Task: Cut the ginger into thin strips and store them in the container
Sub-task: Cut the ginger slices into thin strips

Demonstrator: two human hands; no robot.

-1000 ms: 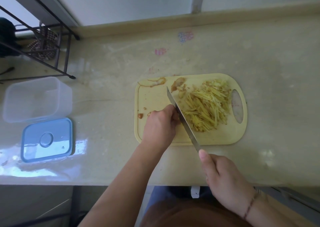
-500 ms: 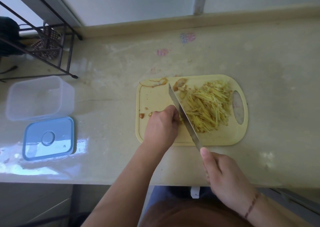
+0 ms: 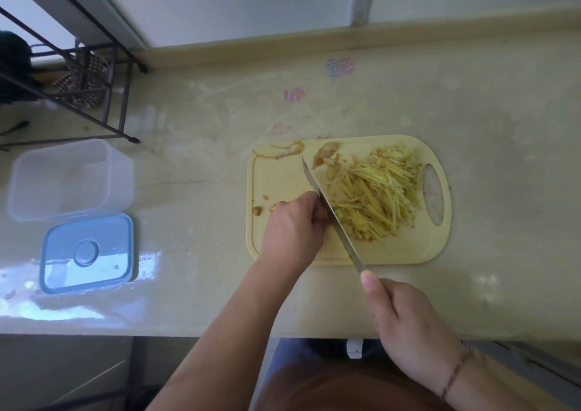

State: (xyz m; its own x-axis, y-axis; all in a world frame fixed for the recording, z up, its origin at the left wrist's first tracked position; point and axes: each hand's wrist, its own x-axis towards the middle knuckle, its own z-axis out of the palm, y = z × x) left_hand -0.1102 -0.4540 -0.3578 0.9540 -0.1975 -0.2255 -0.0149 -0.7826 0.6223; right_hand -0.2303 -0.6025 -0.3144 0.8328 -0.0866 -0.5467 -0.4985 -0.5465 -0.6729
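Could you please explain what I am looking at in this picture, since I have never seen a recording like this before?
No machine here: a person wears a wide-angle camera on the head, looking down at their own two hands over a kitchen counter. The right hand grips a knife, its blade slanting across a pale yellow cutting board. The left hand, fingers curled, holds down something at the blade, probably ginger, though the hand hides it. Right of the blade lies a pile of ginger strips; peel scraps lie at the board's far edge. On the counter's left stand a clear container, open and apparently empty, and its blue lid beside it.
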